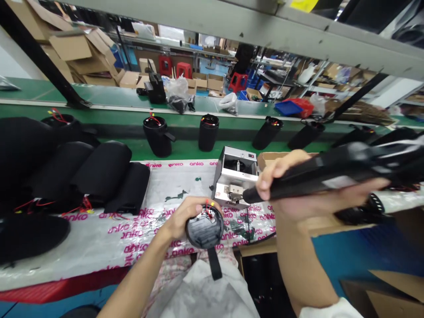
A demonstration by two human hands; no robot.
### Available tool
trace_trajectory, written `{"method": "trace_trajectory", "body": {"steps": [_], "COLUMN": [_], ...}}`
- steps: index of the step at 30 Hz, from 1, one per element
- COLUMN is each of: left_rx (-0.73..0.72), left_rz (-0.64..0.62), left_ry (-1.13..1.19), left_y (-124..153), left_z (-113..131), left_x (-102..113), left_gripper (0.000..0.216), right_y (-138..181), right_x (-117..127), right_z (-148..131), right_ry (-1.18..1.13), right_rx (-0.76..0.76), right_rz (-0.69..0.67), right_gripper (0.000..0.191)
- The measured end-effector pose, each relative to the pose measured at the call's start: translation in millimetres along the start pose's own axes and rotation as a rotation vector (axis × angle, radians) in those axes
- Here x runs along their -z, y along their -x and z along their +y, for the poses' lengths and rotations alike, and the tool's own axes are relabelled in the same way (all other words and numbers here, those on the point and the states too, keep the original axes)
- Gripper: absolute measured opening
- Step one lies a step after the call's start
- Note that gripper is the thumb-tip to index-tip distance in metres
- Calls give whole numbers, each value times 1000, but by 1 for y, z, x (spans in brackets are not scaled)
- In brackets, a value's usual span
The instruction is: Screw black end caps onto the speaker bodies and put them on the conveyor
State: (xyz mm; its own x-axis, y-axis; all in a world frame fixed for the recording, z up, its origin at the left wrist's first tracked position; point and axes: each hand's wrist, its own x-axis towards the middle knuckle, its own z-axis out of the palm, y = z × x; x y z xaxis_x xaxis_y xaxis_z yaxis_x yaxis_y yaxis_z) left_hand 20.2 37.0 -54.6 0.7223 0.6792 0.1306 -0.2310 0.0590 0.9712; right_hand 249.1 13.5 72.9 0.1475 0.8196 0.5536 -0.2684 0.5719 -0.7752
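My left hand (188,216) is closed round the side of a black cylinder (205,232) with a strap hanging from it. The cylinder's open end faces me, and red wires with a yellow connector come out of it. My right hand (318,198) grips a black electric screwdriver (308,172), held almost level and pointing left. Its tip is at the front outlet of a silver screw feeder (236,176); I cannot tell whether a screw is on the tip. The rear of the screwdriver is blurred.
Several black cylinders (208,132) stand along the green conveyor (185,152) behind the feeder. More black cylinders (102,172) lie on the left of the wrapped bench (89,247). A grey shelf beam (212,26) crosses above. A cardboard box (271,159) sits beside the feeder.
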Motion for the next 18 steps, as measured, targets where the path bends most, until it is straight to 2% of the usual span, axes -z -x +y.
{"method": "trace_trajectory", "body": {"steps": [3,5,7,11,12,15,18], "left_rx": [45,40,0,-63,-56,41,25], "left_rz": [-109,-99,40,587,681,791,759], "left_ry": [-6,-40,-99,-143,-158,-238,-298], "left_y": [-10,-7,7,54,64,77,65], "left_z": [9,10,5,-16,-22,-30,-25], "left_x": [12,12,4,-39,-53,-84,-91], "left_gripper": [61,62,64,66,65,56,52], "right_y": [14,23,29,32,31,24,11], "right_x": [10,14,17,23,25,31,42], "right_z": [36,56,69,77,77,67,34], "right_ry": [30,31,23,-35,-67,-155,-146], "right_rx": [42,24,-5,-64,-99,-208,-223], "right_rz": [27,23,15,-30,-39,-60,-118], "right_gripper": [83,85,86,87,87,87,85]}}
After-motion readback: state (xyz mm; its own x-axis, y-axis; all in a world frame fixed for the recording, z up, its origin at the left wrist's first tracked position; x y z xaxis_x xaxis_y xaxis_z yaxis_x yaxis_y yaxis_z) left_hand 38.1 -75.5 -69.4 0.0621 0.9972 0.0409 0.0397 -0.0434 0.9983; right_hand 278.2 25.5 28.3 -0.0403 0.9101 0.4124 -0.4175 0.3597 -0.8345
